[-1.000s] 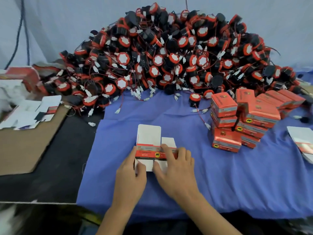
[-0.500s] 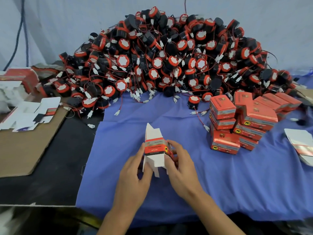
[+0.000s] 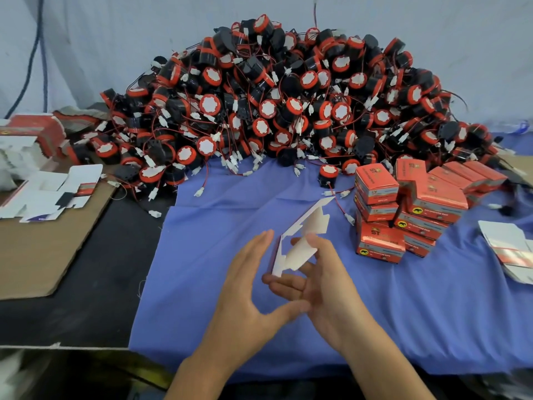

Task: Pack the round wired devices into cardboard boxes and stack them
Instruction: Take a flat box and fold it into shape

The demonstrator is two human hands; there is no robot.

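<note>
A person's right hand (image 3: pixel 326 284) held a half-opened white carton (image 3: pixel 302 241) above the blue cloth (image 3: pixel 219 232) covering the near part of the worktop (image 3: pixel 86 284). The thumb lay on an upper flap and the curled fingers (image 3: pixel 284 281) wrapped under the lower edge. The carton tilted, its far end pointing up and right, with its plain white inside showing and a strip of red at its left edge.

The left hand (image 3: pixel 248 287) stood just left of the carton. Its fingers (image 3: pixel 259 246) were straight and pressed together, pointing away from the person, and its thumb reached right to touch the right hand. Whether those fingertips touched the carton could not be told.

Behind the hands, at the far side of the worktop, a tall heap of round wired devices (image 3: pixel 288 96) in black and red rose against the pale wall (image 3: pixel 115 39), their white plugs and red leads spilling onto the cloth. One device (image 3: pixel 328 174) sat alone at the heap's near edge.

Packed boxes (image 3: pixel 403 209) in red stood stacked to the right of the carton, some tipped against each other.

Flat blanks (image 3: pixel 52 192) lay at the left on a brown cardboard sheet (image 3: pixel 43 249). More blanks (image 3: pixel 510 246) rested at the right edge of the cloth.
</note>
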